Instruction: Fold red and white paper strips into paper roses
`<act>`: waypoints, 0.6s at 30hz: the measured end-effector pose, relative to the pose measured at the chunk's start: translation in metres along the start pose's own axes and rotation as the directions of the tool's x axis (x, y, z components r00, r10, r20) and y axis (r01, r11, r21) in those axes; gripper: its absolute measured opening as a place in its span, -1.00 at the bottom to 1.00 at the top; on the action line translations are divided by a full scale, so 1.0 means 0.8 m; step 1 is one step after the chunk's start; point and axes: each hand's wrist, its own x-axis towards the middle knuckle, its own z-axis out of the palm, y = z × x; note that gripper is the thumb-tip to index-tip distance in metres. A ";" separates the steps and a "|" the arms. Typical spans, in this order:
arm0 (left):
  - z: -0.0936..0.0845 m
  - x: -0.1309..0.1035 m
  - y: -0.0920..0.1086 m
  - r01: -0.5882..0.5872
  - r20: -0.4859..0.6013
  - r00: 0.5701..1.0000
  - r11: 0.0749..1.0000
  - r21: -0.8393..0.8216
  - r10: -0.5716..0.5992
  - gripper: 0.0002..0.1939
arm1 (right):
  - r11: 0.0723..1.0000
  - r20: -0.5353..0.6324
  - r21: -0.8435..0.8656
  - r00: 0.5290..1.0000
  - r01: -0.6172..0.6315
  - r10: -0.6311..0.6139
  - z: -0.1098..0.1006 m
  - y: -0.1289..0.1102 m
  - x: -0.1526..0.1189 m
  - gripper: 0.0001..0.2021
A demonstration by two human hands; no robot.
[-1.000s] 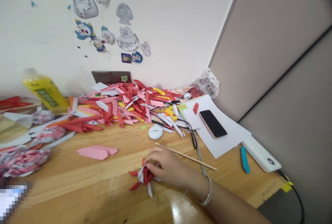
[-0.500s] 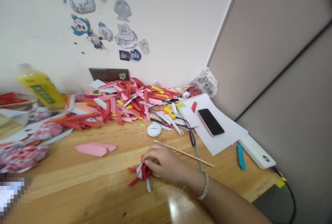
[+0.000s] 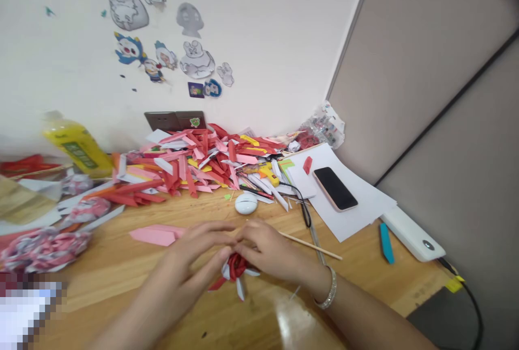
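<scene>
A small red and white folded-paper piece (image 3: 237, 268) with strips sticking out rests on the wooden table below my fingers. My right hand (image 3: 265, 250), with a bracelet on its wrist, has its fingers closed on the top of this piece. My left hand (image 3: 198, 255) reaches it from the other side, slightly blurred, fingers apart and thumb near the paper. The fingertips of both hands meet above the piece and hide its upper part. Pink folded strips (image 3: 156, 235) lie just beyond my left hand.
Behind lies a heap of folded strips (image 3: 182, 161), with a yellow glue gun (image 3: 270, 174) and white mouse-like object (image 3: 246, 204). A wooden stick (image 3: 314, 246), phone (image 3: 335, 188) on paper and white power strip (image 3: 417, 234) are right. A yellow bottle (image 3: 79, 145) stands back left.
My left hand has come in from the lower left to the paper piece. My right hand stays at it. The view has shifted slightly.
</scene>
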 end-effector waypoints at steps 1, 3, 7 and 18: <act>0.010 0.002 -0.009 0.022 0.031 0.999 1.000 -0.004 -0.022 -0.73 | 1.000 -0.003 -0.001 1.000 -0.008 0.008 -0.002 0.002 0.000 -0.91; 0.031 -0.002 -0.026 0.078 0.073 0.994 0.997 -0.003 -0.078 -0.68 | 0.999 0.027 -0.014 0.999 -0.046 0.047 -0.007 0.007 -0.001 -0.89; 0.056 -0.025 -0.047 0.066 0.064 0.996 0.997 0.038 -0.069 -0.54 | 0.990 0.103 -0.030 0.984 -0.140 0.142 -0.010 0.020 -0.004 -0.90; 0.063 -0.036 -0.055 -0.060 0.119 0.991 0.998 0.010 0.058 -0.61 | 0.948 0.147 0.183 0.961 -0.259 0.234 0.007 0.029 -0.008 -0.86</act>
